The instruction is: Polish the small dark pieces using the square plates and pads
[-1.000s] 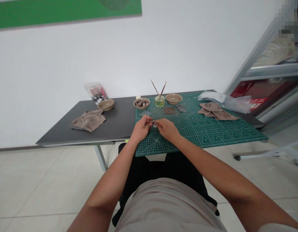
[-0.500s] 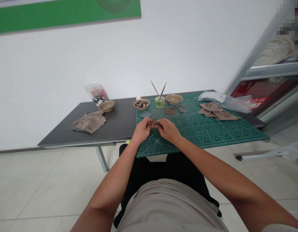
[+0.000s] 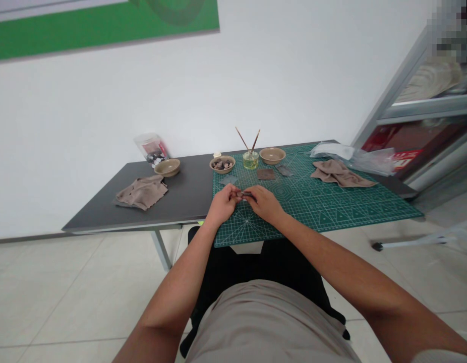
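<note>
Over the green cutting mat, my two hands meet at the fingertips. My left hand pinches a small brown piece, similar in colour to those in the near bowl; its shape is mostly covered by fingers. My right hand is closed on a thin dark grey strip that looks like folded sandpaper, pressed against the brown piece. Just beyond the hands lie a grey-blue square sheet, a brown square sheet and a dark grey sheet.
Behind are a bowl of small brown pieces, a glass jar of yellowish liquid with two brushes, and a tan bowl. Left: another bowl, a plastic bag, a brown cloth. Right: a second cloth, clear plastic.
My hands keep nearly the same place and grip, with only a slight shift of the fingers at the small piece. The camera view has tilted a little.
</note>
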